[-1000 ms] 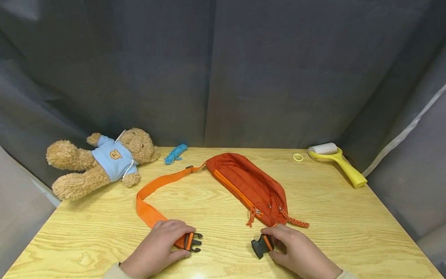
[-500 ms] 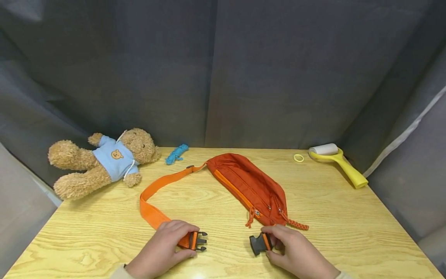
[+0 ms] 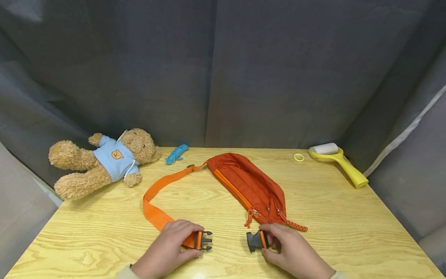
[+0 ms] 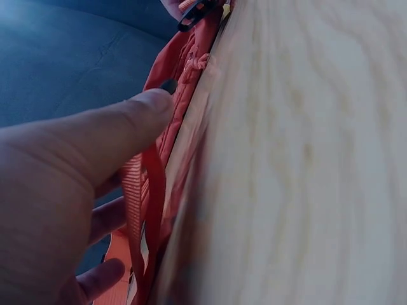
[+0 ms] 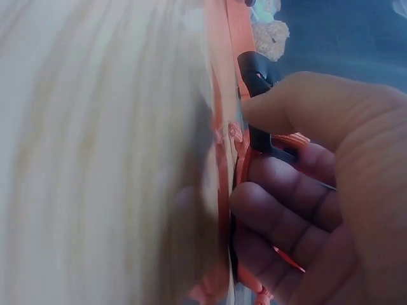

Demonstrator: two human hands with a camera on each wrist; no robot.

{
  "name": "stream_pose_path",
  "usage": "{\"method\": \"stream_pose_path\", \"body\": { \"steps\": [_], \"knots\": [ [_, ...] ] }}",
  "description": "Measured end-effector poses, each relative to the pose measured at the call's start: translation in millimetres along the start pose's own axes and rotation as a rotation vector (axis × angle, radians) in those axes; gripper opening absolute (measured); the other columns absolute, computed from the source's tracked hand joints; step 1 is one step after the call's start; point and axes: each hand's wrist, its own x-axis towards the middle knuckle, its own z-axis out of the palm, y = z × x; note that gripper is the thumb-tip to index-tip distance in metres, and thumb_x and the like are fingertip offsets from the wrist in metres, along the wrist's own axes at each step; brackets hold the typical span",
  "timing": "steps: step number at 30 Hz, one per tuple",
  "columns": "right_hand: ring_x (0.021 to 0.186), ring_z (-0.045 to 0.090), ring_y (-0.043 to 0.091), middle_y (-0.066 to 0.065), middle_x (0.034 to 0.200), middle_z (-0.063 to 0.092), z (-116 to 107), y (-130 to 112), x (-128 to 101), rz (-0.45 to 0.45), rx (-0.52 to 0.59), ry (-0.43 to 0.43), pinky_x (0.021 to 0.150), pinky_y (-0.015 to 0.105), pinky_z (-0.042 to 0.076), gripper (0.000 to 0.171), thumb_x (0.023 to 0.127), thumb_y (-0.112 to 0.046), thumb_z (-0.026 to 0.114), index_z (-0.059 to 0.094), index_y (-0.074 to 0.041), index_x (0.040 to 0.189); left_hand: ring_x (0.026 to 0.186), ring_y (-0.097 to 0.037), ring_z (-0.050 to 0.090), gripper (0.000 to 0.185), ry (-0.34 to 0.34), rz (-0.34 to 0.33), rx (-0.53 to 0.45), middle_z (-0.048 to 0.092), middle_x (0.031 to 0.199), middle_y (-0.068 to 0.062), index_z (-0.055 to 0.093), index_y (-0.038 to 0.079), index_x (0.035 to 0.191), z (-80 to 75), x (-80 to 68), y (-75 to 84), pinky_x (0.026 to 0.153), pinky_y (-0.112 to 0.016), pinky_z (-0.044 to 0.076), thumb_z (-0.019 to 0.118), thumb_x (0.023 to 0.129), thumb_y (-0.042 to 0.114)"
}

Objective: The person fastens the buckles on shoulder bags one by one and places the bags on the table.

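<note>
A rust-red waist bag (image 3: 249,186) lies on the wooden table, its orange strap (image 3: 158,215) curving left and round to the front. My left hand (image 3: 170,246) pinches the strap's end at the black pronged buckle half (image 3: 206,240), prongs pointing right. Across a small gap, my right hand (image 3: 290,248) grips the black socket buckle half (image 3: 255,241), its mouth turned left. The two halves face each other, apart. In the right wrist view the socket half (image 5: 257,70) sits between thumb and fingers. Most of the pronged half is hidden behind the thumb in the left wrist view.
A teddy bear (image 3: 115,159) in a blue top lies at the back left, with a bundle of blue cord (image 3: 177,154) beside it. A yellow ring (image 3: 298,157) and a yellow-handled lint roller (image 3: 343,162) lie at the back right. Dark curtains (image 3: 216,73) stand behind the table.
My left hand has moved right with the pronged buckle half, drawing the strap along. The right hand has shifted slightly left and turned the socket half level. The gap between them has narrowed.
</note>
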Motion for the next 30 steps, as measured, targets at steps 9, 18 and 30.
{"method": "stream_pose_path", "body": {
  "steps": [9, 18, 30],
  "knots": [
    [0.074, 0.051, 0.001, -0.015, 0.082, 0.054, 3, -3, 2, 0.049, 0.068, -0.022, 0.062, 0.02, 0.045, 0.04, 0.082, -0.022, 0.082, 0.066, -0.015, 0.118, 0.115, -0.008, 0.056, 0.051, 0.012, 0.008, -0.019, 0.061, 0.12, 0.02, 0.062, 0.027, 0.129, 4.8, 4.9, 4.3, 0.096, -0.044, 0.045, 0.079, 0.085, 0.044],
    [0.071, 0.05, 0.001, -0.014, 0.08, 0.055, 6, -6, 5, 0.05, 0.104, -0.033, 0.059, 0.021, 0.045, 0.043, 0.084, -0.023, 0.082, 0.066, -0.012, 0.122, 0.115, -0.008, 0.055, 0.051, 0.024, 0.01, -0.046, 0.061, 0.121, 0.021, 0.062, 0.027, 0.129, 8.7, 7.3, 7.8, 0.097, -0.042, 0.045, 0.079, 0.085, 0.045],
    [0.067, 0.049, -0.001, -0.016, 0.077, 0.054, 13, -12, 8, 0.004, 0.096, 0.021, 0.057, 0.02, 0.045, 0.044, 0.082, -0.02, 0.082, 0.066, -0.009, 0.121, 0.115, -0.007, 0.055, 0.05, 0.04, 0.021, -0.092, 0.061, 0.12, 0.024, 0.063, 0.027, 0.129, 15.1, 12.4, 13.0, 0.097, -0.042, 0.045, 0.08, 0.084, 0.043]
  ]
}}
